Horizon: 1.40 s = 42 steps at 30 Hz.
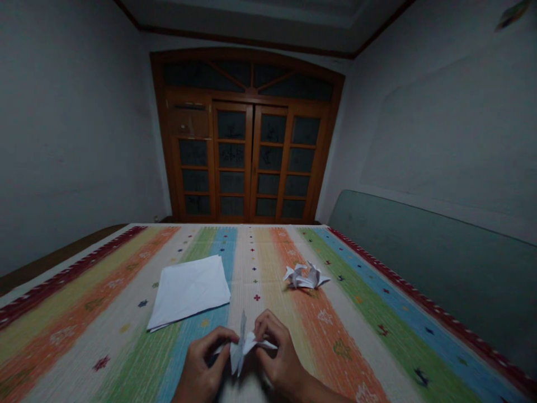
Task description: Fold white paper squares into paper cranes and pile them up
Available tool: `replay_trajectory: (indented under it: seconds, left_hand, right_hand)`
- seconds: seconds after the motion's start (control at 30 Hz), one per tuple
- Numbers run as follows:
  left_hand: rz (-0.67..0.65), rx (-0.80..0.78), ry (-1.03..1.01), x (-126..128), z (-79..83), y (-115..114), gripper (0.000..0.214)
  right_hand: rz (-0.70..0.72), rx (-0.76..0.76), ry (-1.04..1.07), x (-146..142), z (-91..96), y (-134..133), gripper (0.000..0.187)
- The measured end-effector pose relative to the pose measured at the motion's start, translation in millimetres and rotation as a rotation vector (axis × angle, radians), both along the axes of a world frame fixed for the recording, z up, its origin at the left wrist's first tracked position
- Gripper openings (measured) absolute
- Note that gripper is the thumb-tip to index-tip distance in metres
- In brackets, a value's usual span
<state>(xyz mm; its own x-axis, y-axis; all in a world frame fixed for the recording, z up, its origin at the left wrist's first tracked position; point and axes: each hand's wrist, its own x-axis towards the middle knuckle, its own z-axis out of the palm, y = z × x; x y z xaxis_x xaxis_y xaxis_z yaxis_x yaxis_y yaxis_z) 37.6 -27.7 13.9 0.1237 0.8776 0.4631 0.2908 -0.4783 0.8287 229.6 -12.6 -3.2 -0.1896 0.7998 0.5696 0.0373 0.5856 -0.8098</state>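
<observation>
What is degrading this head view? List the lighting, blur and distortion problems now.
In the head view, the light is dim, leaving the side wall murky; wide-angle distortion tilts the wooden doors and splays the striped cloth; the left hand and right hand look slightly soft; no strong glare shows.

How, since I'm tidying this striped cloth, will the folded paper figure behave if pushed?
The folded white paper figure is probably very light, being thin paper, so a push would likely slide or tip it across the striped cloth. Its narrow pointed folds look easily bent, so it is probably fragile.

Paper stack [188, 292] (left of origami figure [305, 276])
</observation>
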Motion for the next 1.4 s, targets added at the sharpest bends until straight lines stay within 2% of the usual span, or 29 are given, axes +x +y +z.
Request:
replay_trajectory:
  seconds: [0.23,0.47,0.63,0.83,0.97,1.1,1.23,1.4]
  left_hand:
    - [-0.038,-0.099,-0.043,-1.3,-10.1,5.0,0.018]
    - [-0.063,-0.181,-0.065,4.1,-9.2,5.2,0.011]
    - [-0.060,-0.198,-0.074,3.9,-11.4,6.9,0.010]
    - [-0.040,-0.202,-0.130,1.8,-15.6,8.7,0.010]
    - [-0.057,-0.237,-0.162,3.0,-12.7,7.0,0.013]
    - [-0.064,-0.246,-0.165,3.2,-9.7,5.3,0.019]
    - [-0.070,-0.253,-0.152,2.4,-11.2,6.2,0.018]
    - [-0.053,-0.264,-0.125,2.8,-11.2,5.9,0.012]
  right_hand:
    - [-0.062,0.055,-0.024,-2.3,6.2,-1.2,0.014]
    - [-0.113,0.092,-0.070,-0.2,4.7,-2.8,0.015]
    - [-0.128,0.035,-0.076,0.0,1.0,-1.2,0.015]
    - [-0.055,-0.070,-0.014,-2.8,-3.1,4.9,0.011]
    - [-0.013,-0.045,-0.039,-1.5,2.0,3.8,0.017]
    - [-0.029,-0.040,-0.052,0.0,2.0,3.0,0.017]
    - [-0.069,-0.184,-0.036,-0.2,-6.5,4.9,0.011]
    - [-0.040,-0.387,0.033,-3.4,-7.0,5.4,0.021]
